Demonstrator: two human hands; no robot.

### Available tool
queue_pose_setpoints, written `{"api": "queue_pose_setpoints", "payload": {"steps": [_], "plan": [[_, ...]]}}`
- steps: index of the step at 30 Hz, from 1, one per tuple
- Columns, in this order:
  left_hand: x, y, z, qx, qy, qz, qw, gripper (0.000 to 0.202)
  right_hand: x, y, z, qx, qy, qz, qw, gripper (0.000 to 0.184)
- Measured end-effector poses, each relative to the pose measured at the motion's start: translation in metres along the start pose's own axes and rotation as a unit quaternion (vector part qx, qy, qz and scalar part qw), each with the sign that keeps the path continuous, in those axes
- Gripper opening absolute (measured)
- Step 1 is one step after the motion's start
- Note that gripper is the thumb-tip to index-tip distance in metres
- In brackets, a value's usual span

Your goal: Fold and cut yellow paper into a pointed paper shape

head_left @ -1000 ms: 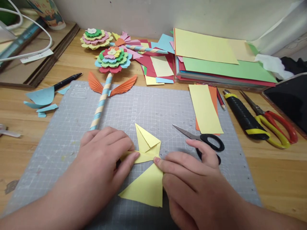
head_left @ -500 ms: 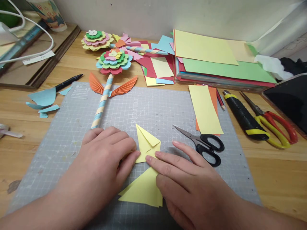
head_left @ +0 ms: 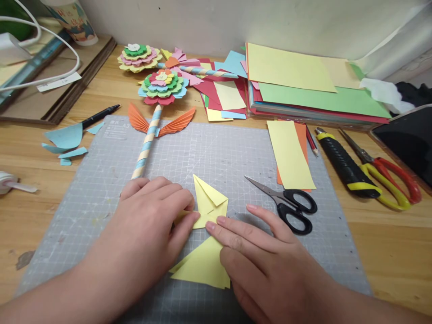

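Observation:
A folded piece of yellow paper [head_left: 216,209] lies on the grey cutting mat [head_left: 216,148], its tip pointing away from me. My left hand [head_left: 148,216] pinches a flap at its left side between thumb and curled fingers. With fingers stretched out, my right hand [head_left: 263,252] presses index and middle fingertips on the paper's lower part. Below that piece are cut yellow paper pieces [head_left: 202,267], partly covered by my right hand. Black-handled scissors [head_left: 283,200] rest just beyond my right hand.
A striped paper stick [head_left: 145,148] with a layered flower [head_left: 164,87] lies behind my left hand. Paper strips [head_left: 290,153], a utility knife [head_left: 347,164] and red-yellow scissors [head_left: 388,180] are at right. Stacked coloured paper [head_left: 313,99] stands behind; blue scraps [head_left: 65,137] lie left.
A strip of the yellow flap now shows between my left thumb and fingers. My right hand stays pressed on the paper. The whole view has shifted slightly.

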State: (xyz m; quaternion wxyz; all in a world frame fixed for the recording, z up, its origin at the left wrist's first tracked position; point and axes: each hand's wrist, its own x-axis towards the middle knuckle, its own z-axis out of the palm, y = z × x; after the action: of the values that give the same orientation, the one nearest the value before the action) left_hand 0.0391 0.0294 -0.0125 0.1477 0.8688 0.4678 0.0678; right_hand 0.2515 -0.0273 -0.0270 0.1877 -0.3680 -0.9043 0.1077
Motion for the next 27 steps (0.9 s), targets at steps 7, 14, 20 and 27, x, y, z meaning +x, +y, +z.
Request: {"api": "queue_pose_setpoints", "payload": {"steps": [7, 14, 20, 27], "plan": [[0.0, 0.0, 0.0, -0.004, -0.002, -0.001, 1.0, 0.018, -0.001, 0.002, -0.002, -0.005, 0.013, -0.004, 1.0, 0.022], [0.002, -0.001, 0.0, -0.018, -0.01, -0.006, 1.0, 0.014, 0.001, -0.002, 0.0, -0.059, 0.017, 0.0, 0.998, 0.024], [0.006, -0.002, -0.001, -0.024, -0.022, -0.012, 0.999, 0.013, 0.003, -0.008, -0.003, -0.067, 0.003, -0.017, 0.998, 0.02], [0.007, -0.003, -0.001, -0.036, -0.027, -0.019, 0.999, 0.011, 0.001, -0.014, -0.003, -0.042, -0.072, -0.002, 0.997, 0.016]]}}
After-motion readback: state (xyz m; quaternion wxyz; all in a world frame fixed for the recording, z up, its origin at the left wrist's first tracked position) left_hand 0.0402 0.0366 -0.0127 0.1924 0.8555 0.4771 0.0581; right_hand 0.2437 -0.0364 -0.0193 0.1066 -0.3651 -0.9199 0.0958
